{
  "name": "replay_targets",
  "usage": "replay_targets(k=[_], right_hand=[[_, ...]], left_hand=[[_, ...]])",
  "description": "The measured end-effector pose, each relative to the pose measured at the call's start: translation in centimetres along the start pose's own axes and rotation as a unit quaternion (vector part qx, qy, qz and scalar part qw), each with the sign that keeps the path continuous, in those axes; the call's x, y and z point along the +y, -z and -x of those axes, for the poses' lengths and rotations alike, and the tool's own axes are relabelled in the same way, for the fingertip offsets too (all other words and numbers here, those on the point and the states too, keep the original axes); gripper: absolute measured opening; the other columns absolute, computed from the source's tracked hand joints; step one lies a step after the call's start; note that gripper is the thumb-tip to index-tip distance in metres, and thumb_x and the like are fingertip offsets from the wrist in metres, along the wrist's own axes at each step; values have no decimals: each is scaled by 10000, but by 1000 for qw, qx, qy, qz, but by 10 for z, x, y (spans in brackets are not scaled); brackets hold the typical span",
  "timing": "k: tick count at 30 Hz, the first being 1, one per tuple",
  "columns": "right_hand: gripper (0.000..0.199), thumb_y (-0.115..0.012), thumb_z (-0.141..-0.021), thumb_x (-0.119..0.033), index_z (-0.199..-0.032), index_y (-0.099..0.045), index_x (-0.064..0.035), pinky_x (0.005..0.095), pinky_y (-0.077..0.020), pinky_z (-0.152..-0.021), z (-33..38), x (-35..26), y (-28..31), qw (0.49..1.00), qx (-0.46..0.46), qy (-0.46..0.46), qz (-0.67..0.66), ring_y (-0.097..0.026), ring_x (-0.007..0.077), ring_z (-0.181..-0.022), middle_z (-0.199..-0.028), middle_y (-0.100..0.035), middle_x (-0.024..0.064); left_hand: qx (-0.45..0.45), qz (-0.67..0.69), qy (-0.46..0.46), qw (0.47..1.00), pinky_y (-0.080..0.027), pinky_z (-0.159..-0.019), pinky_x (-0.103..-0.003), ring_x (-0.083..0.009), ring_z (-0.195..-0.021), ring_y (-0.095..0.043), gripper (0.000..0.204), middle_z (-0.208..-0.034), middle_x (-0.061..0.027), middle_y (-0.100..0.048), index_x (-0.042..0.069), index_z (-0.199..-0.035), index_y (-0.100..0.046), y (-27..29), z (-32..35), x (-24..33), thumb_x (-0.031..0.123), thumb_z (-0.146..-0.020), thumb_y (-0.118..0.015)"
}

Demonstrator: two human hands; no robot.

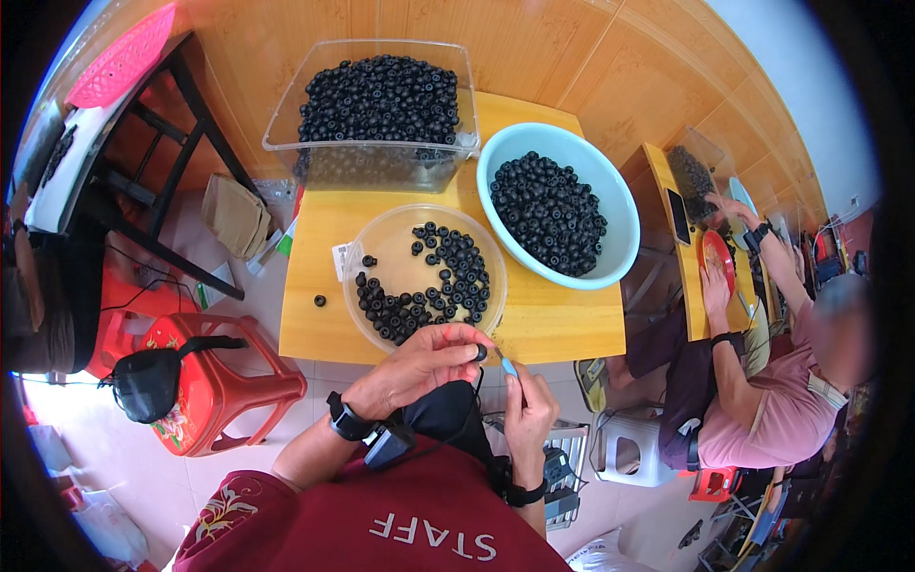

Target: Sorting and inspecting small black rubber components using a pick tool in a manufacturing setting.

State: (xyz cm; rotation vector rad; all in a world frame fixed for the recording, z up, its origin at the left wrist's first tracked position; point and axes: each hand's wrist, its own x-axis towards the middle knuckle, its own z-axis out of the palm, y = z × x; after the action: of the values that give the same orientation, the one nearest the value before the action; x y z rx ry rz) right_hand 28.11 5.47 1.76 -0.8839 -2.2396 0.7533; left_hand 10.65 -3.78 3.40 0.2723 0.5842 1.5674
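A single small black bead (481,353) is pinched between the closed fingers of the left hand (419,367), just off the near edge of the bench (315,334). A thin blue-tipped tool (507,366) is gripped in the right hand (527,415), its tip touching or just beside the bead. The bead appears to be under work with the tool; a steady, fine alignment is called for next. Loose beads lie in the clear round dish (381,238) by that edge.

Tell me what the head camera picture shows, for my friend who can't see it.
A person's left hand pinches a small black ring while the right hand holds a thin blue tool to it. Ahead, a yellow table carries a clear bowl, a blue bowl and a clear bin, all holding black rings.
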Motion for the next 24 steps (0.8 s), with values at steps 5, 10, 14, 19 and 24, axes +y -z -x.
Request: replay_targets(k=[5, 10, 14, 19, 24], right_hand=[[190, -603, -872, -93, -1024, -656, 7, 328, -380, -509, 1, 1, 0, 1000, -5, 1, -1, -489, 203, -529, -629, -512, 117], [180, -609, -865, -82, -1013, -658, 8, 324, -396, -521, 1, 4, 0, 1000, 0, 1, 9, -507, 203, -540, -642, -528, 118], [147, -634, -840, -105, -971, -668, -47, 377, -406, -503, 3, 7, -2, 1000, 16, -4, 5, -527, 282, -536, -638, -528, 125], [149, -638, -836, -107, -966, -666, -40, 381, -415, -511, 5, 6, 1, 1000, 1, -12, 26, -531, 284, -541, -646, -537, 128], [165, -624, -843, -98, -986, -667, -29, 386, -421, -517, 8, 4, 6, 999, 9, -41, 10, -534, 289, -542, -656, -548, 144]], left_hand=[[-4, 9, 1, 1000, -493, -716, -222, -102, -753, -574, 149, -860, -21, -566, 30, -1045, -564, 0, -1, -1, 92, -910, -568], [-23, 19, -9, 1000, -483, -676, -219, -106, -710, -559, 95, -859, -20, -551, 58, -992, -550, -1, -3, -1, 106, -912, -567], [-10, 2, 3, 1000, -491, -683, -233, -108, -718, -558, 93, -867, -23, -547, 63, -991, -533, 6, -8, -1, 105, -912, -558], [42, -173, 17, 984, -525, -757, -295, -158, -810, -607, 217, -990, -86, -560, 13, -1072, -506, 9, -58, 14, 149, -914, -565], [42, -220, -111, 968, -519, -862, -331, -245, -1036, -614, 450, -1206, -165, -519, -37, -1294, -414, -54, -102, 63, 200, -933, -541]])
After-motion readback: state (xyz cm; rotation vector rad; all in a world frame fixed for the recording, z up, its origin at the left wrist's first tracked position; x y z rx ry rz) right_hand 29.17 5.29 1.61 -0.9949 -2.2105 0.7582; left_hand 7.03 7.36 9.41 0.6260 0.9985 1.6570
